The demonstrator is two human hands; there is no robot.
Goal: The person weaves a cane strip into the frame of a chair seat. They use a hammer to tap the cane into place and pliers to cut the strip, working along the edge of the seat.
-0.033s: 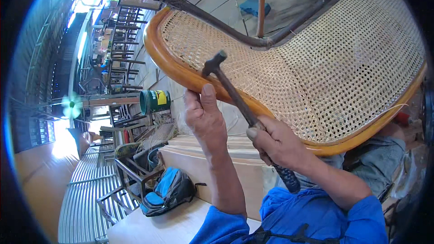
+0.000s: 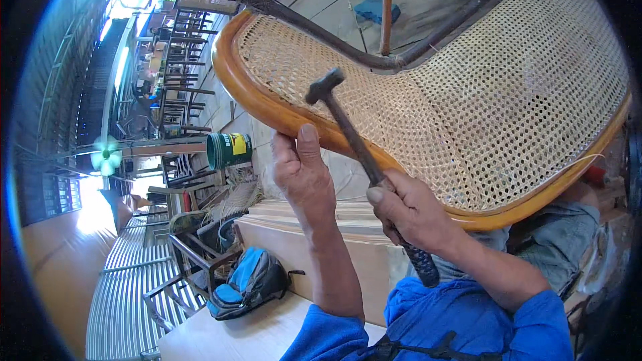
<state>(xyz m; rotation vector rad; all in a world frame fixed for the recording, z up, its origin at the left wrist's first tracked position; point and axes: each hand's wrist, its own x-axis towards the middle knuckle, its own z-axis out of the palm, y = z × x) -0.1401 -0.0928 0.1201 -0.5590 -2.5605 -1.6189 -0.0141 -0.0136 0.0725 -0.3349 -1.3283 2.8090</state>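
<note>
A curved rattan chair [image 2: 505, 219] with an orange-brown varnished rim and a woven cane panel [image 2: 481, 107] spans the upper right of the head view. My left hand [image 2: 306, 177] grips the rim's lower left stretch, its thumb on the front and its fingers partly hidden behind. Wrapped round the handle of a hammer [image 2: 358, 140] is my right hand [image 2: 413, 210], just below the rim. The hammer's dark head is raised over the cane, up and right of my left thumb. A dark textured grip shows beneath my right fist.
A blue and black backpack [image 2: 251, 284] rests on a pale board at lower left. Beyond stand a green bucket [image 2: 229, 151], a dark chair frame [image 2: 200, 247] and stacked frames along the left. A blue cloth [image 2: 378, 9] lies on the floor behind the chair.
The hammer head has lifted slightly up and to the right, away from the rim. My left hand keeps its place on the rim.
</note>
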